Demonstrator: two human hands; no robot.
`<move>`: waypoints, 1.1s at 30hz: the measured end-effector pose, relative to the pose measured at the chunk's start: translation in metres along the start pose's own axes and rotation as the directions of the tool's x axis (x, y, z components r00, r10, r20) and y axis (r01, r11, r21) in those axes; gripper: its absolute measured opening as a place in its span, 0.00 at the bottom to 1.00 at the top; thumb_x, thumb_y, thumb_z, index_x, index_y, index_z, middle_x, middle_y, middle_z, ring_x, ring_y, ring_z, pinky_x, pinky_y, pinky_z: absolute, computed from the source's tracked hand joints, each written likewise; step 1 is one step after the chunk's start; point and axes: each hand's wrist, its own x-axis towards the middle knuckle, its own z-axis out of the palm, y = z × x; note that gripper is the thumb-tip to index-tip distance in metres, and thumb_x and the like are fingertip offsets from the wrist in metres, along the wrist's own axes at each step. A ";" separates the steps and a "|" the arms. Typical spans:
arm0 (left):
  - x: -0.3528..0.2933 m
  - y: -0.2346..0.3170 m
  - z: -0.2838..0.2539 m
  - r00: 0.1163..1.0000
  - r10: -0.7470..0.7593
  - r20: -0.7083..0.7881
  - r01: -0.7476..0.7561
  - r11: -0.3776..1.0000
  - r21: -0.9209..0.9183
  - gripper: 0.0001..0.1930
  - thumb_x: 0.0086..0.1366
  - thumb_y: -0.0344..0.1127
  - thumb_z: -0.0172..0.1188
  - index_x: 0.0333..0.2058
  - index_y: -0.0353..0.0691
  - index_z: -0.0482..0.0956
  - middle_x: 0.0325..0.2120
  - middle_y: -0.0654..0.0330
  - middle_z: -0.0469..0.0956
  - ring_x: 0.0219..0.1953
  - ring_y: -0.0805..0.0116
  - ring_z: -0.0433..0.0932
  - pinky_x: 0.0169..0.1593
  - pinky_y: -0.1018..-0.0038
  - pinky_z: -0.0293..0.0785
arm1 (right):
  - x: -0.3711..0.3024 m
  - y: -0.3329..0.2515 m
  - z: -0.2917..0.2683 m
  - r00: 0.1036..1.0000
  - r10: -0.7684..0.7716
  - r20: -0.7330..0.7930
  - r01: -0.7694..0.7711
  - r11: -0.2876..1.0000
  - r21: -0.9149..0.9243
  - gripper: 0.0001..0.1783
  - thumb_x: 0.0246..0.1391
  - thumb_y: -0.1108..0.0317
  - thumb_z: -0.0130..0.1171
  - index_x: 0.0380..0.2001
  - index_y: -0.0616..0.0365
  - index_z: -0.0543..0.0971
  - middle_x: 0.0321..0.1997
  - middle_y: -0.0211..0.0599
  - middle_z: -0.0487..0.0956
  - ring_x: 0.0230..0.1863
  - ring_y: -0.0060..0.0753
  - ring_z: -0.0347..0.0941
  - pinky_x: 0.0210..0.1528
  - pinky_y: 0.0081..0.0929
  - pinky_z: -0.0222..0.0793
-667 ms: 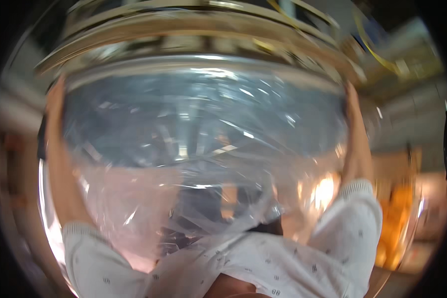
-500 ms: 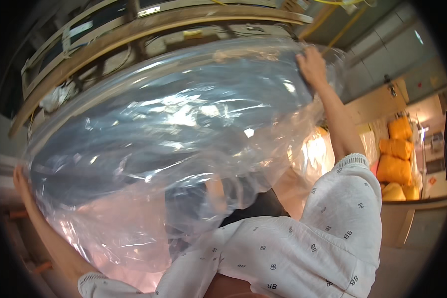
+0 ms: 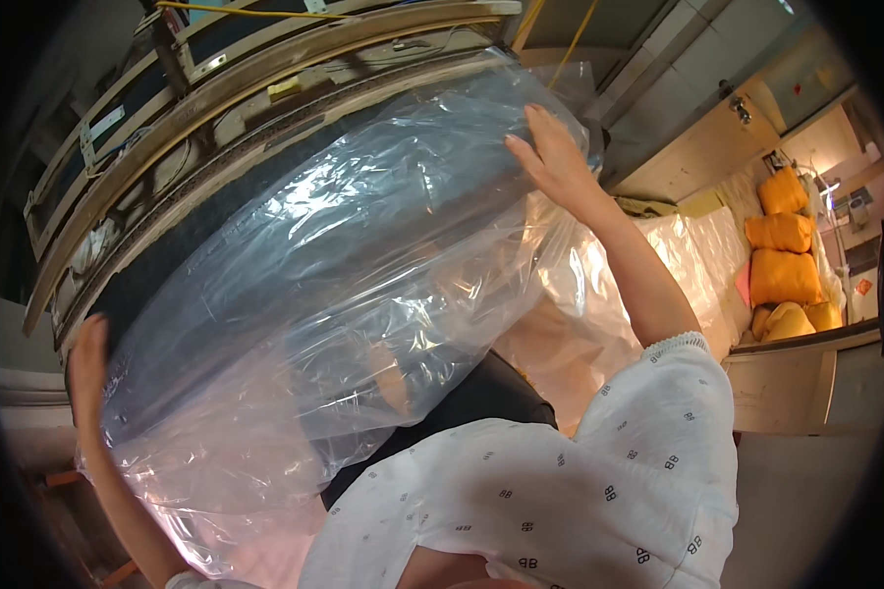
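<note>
A large, clear, crinkled plastic sheet [image 3: 363,236] spreads over a dark work surface [image 3: 172,231] and hangs down at the near side over my lap. My right hand [image 3: 552,157] rests on the sheet near its far right corner, thumb apart from the fingers. At the far left, my left hand [image 3: 89,358] is beside the sheet's left edge, over the rim of the dark surface. Its fingers look stretched out, though slightly blurred. Along the far side the sheet lies back from the edge, and a dark strip shows bare.
Long wooden rails [image 3: 255,93] with loose cables run behind the work surface. More plastic-covered material [image 3: 648,255] lies at the right. Orange bundles [image 3: 786,280] are stacked farther right, near a wooden panel with a door handle [image 3: 740,110].
The sheet's far edge has come down and nearer, uncovering a dark strip. My right hand has shifted left and its thumb has spread; my left hand has moved slightly right. The view has turned.
</note>
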 end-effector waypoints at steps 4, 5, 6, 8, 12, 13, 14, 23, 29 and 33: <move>0.003 0.137 0.067 0.944 0.300 -0.137 -0.308 0.950 -0.049 0.10 0.57 0.31 0.55 0.36 0.32 0.69 0.43 0.51 0.71 0.45 0.57 0.69 0.49 0.72 0.63 | 0.048 0.010 0.027 0.842 0.327 0.430 -0.354 0.935 -0.018 0.36 0.54 0.43 0.39 0.53 0.64 0.63 0.59 0.54 0.59 0.60 0.53 0.54 0.58 0.49 0.49; 0.010 0.144 0.079 0.923 0.330 -0.199 -0.348 0.935 -0.064 0.08 0.56 0.27 0.55 0.33 0.32 0.68 0.41 0.51 0.71 0.42 0.57 0.69 0.47 0.72 0.64 | 0.061 0.013 0.037 0.818 0.395 0.419 -0.377 0.917 -0.127 0.37 0.53 0.40 0.36 0.55 0.61 0.62 0.61 0.52 0.57 0.63 0.50 0.50 0.60 0.51 0.46; 0.011 0.155 0.089 0.871 0.349 -0.347 -0.409 0.905 -0.115 0.04 0.58 0.26 0.53 0.29 0.34 0.67 0.34 0.58 0.72 0.35 0.66 0.69 0.42 0.76 0.64 | 0.072 0.020 0.045 0.792 0.461 0.401 -0.395 0.887 -0.239 0.39 0.53 0.37 0.33 0.56 0.58 0.61 0.63 0.50 0.54 0.65 0.48 0.46 0.61 0.52 0.43; 0.011 0.148 0.102 0.925 0.189 -0.330 -0.309 0.880 -0.360 0.04 0.59 0.27 0.53 0.29 0.35 0.67 0.30 0.62 0.70 0.32 0.71 0.67 0.39 0.79 0.63 | 0.087 0.044 0.067 0.888 0.362 0.285 -0.315 0.929 -0.196 0.37 0.53 0.37 0.34 0.57 0.54 0.61 0.64 0.47 0.52 0.66 0.46 0.43 0.62 0.52 0.40; -0.022 0.132 0.093 0.964 0.037 -0.263 -0.158 0.876 -0.456 0.04 0.62 0.29 0.51 0.29 0.36 0.68 0.23 0.70 0.63 0.27 0.82 0.60 0.32 0.86 0.58 | 0.072 0.056 0.083 0.996 0.022 0.086 -0.006 0.982 -0.189 0.31 0.54 0.44 0.39 0.57 0.48 0.61 0.64 0.39 0.56 0.64 0.45 0.48 0.60 0.49 0.45; -0.035 0.115 0.087 0.947 0.020 -0.320 -0.145 0.917 -0.371 0.04 0.62 0.30 0.52 0.30 0.36 0.68 0.23 0.70 0.63 0.27 0.82 0.60 0.32 0.86 0.58 | 0.062 0.049 0.082 0.989 -0.104 0.102 0.117 0.983 -0.140 0.29 0.55 0.46 0.41 0.56 0.49 0.62 0.63 0.39 0.57 0.64 0.45 0.48 0.60 0.48 0.46; -0.056 0.077 0.074 0.940 -0.061 -0.337 -0.062 0.938 -0.342 0.04 0.62 0.30 0.51 0.31 0.36 0.69 0.23 0.69 0.64 0.28 0.81 0.61 0.33 0.85 0.59 | 0.047 0.025 0.078 0.984 -0.132 0.119 0.146 0.982 -0.123 0.29 0.55 0.46 0.41 0.56 0.49 0.62 0.63 0.39 0.57 0.64 0.45 0.48 0.60 0.48 0.46; -0.172 0.048 -0.005 0.906 0.117 -0.407 -0.072 0.989 0.126 0.05 0.61 0.27 0.51 0.30 0.29 0.69 0.25 0.60 0.67 0.28 0.72 0.67 0.33 0.80 0.62 | 0.039 -0.023 0.063 0.918 -0.393 -0.053 0.395 0.918 0.032 0.17 0.51 0.60 0.49 0.40 0.60 0.74 0.48 0.40 0.72 0.43 0.45 0.66 0.43 0.34 0.65; -0.218 0.079 0.023 0.841 0.045 -0.540 0.036 0.990 0.138 0.06 0.55 0.22 0.56 0.33 0.33 0.77 0.25 0.59 0.70 0.28 0.69 0.69 0.29 0.77 0.63 | 0.078 -0.008 0.075 0.979 -0.198 -0.052 0.202 0.975 0.087 0.12 0.47 0.60 0.54 0.29 0.57 0.78 0.30 0.37 0.77 0.37 0.45 0.70 0.38 0.37 0.67; -0.266 0.065 0.065 0.819 -0.114 -0.562 0.203 0.974 0.098 0.08 0.52 0.22 0.58 0.32 0.36 0.80 0.26 0.58 0.72 0.31 0.67 0.71 0.32 0.74 0.66 | 0.103 0.015 0.114 0.990 -0.011 -0.141 0.042 0.975 0.219 0.12 0.43 0.57 0.59 0.27 0.53 0.76 0.28 0.35 0.76 0.35 0.41 0.72 0.36 0.33 0.68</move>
